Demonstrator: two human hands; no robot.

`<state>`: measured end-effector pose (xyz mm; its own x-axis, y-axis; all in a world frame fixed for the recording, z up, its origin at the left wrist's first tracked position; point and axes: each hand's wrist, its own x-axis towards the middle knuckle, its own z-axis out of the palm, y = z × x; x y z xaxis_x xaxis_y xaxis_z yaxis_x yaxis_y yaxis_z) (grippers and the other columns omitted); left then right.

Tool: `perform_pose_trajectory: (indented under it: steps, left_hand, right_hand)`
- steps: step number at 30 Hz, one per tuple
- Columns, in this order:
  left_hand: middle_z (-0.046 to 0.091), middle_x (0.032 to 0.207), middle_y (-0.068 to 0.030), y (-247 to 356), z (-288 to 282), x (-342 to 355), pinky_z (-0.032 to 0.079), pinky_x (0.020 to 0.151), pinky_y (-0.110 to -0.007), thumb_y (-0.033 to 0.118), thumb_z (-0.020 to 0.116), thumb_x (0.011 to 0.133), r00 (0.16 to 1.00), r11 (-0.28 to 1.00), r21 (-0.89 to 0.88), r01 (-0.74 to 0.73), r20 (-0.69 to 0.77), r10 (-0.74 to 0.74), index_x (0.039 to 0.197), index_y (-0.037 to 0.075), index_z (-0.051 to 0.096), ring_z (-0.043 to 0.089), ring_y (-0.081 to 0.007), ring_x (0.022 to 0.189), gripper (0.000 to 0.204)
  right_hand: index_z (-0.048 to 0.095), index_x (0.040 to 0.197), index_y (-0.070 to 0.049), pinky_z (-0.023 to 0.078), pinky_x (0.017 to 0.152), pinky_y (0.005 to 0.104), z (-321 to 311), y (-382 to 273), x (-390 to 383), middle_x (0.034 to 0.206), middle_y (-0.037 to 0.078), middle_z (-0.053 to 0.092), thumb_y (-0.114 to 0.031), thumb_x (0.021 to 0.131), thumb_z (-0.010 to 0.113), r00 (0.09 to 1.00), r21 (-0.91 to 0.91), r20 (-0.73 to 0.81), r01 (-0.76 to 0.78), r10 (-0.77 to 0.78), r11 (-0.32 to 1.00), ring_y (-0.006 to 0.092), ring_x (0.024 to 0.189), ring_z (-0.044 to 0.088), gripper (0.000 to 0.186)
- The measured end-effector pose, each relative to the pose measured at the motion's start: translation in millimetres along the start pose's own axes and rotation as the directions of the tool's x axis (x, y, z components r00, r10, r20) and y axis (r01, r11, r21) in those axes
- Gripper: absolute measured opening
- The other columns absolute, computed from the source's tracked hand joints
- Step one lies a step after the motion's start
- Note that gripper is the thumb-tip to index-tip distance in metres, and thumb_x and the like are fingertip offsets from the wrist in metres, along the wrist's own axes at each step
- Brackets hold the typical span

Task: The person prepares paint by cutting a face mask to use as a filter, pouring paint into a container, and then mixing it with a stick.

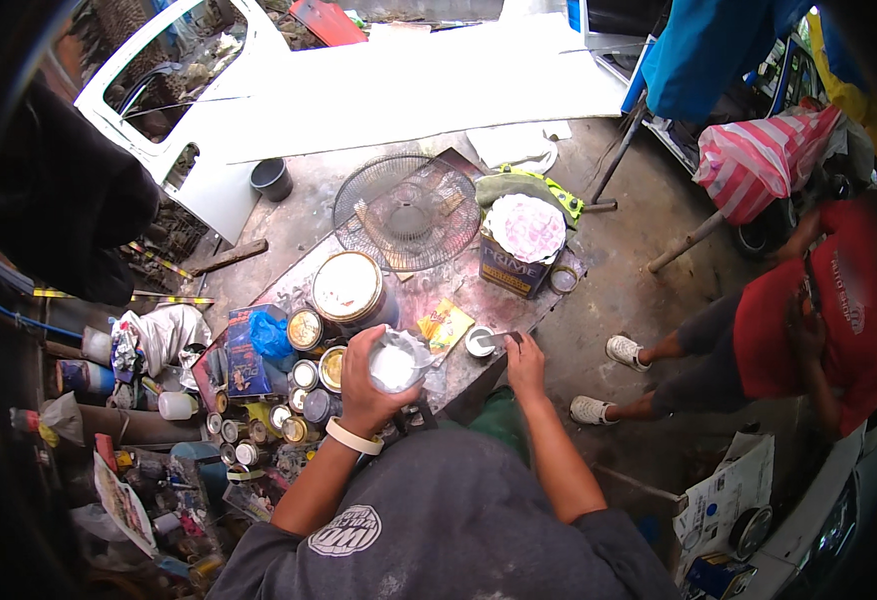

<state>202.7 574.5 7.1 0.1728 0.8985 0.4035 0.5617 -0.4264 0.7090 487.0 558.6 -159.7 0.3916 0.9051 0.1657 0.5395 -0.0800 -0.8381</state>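
My left hand (367, 383) is wrapped round a clear plastic cup (400, 362) with white contents that look like paint. A pale band sits on that wrist. My right hand (526, 366) grips a flat stirring tool (500, 340), whose end reaches into a small open can (480, 343) of white stuff at the table's near right edge. Whether the tool is a putty knife or a stick, I cannot tell. A yellow sheet of paper or packet (446, 326) lies between the cup and the far side. Left of the cup stands a large paint can (349, 287) with a stained lid.
Several smaller cans (305, 328) crowd the table's left, beside a blue plastic bag (272, 335). A round fan grille (407, 213) and a square tin (512, 268) lie farther off. White panels (409, 85) stretch across the back. Another person in a red shirt (799, 310) stands at right.
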Motion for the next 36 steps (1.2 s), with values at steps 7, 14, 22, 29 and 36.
perform_pose_trajectory:
  steps: [7,14,22,29,36]
  left_hand:
    - [0.060,0.130,-0.0167,1.5,4.1,1.2,0.048,0.104,-0.045,0.018,0.092,0.061,1.000,1.000,0.024,0.002,0.007,-0.002,0.140,0.006,0.051,0.060,-0.0360,0.119,0.091]
    - [0.059,0.129,-0.0166,0.4,9.4,2.3,0.048,0.104,-0.045,0.017,0.093,0.060,1.000,1.000,0.007,0.014,0.017,-0.014,0.140,0.005,0.050,0.059,-0.0352,0.118,0.092]
    - [0.058,0.129,-0.0166,2.6,10.4,2.8,0.048,0.103,-0.044,0.018,0.094,0.060,1.000,0.999,0.035,0.002,0.030,-0.003,0.141,0.005,0.049,0.059,-0.0349,0.118,0.094]
    - [0.058,0.129,-0.0168,-1.0,11.0,1.8,0.049,0.103,-0.044,0.017,0.093,0.060,1.000,1.000,0.004,0.005,0.028,-0.005,0.141,0.005,0.049,0.060,-0.0352,0.117,0.093]
    - [0.059,0.128,-0.0167,4.3,10.2,5.5,0.049,0.102,-0.045,0.017,0.093,0.061,1.000,1.000,0.021,-0.007,0.019,0.007,0.140,0.006,0.051,0.060,-0.0353,0.117,0.091]
  right_hand:
    - [0.065,0.104,0.007,0.053,0.089,0.0471,-4.3,6.6,-1.5,0.102,0.023,0.070,-0.021,0.103,0.060,0.987,0.077,0.072,-0.146,0.141,0.986,0.0431,0.099,0.069,0.028]
    - [0.063,0.102,0.003,0.061,0.067,0.0340,15.2,48.6,-7.0,0.090,0.012,0.071,-0.022,0.108,0.055,0.890,0.509,-0.025,-0.381,0.455,0.772,0.0219,0.078,0.073,0.027]
    - [0.053,0.117,0.002,0.062,0.063,0.0334,20.6,94.0,-7.2,0.099,0.015,0.069,-0.020,0.107,0.053,0.696,0.760,0.126,-0.526,0.707,0.381,0.0235,0.077,0.073,0.024]
    - [0.055,0.114,0.004,0.062,0.062,0.0326,18.3,84.3,-6.0,0.099,0.016,0.068,-0.021,0.107,0.053,0.705,0.705,0.097,-0.547,0.703,0.452,0.0240,0.076,0.073,0.026]
    - [0.055,0.113,0.002,0.062,0.062,0.0325,4.4,83.3,-5.2,0.098,0.015,0.069,-0.020,0.107,0.053,0.731,0.642,0.085,-0.560,0.677,0.524,0.0228,0.076,0.072,0.023]
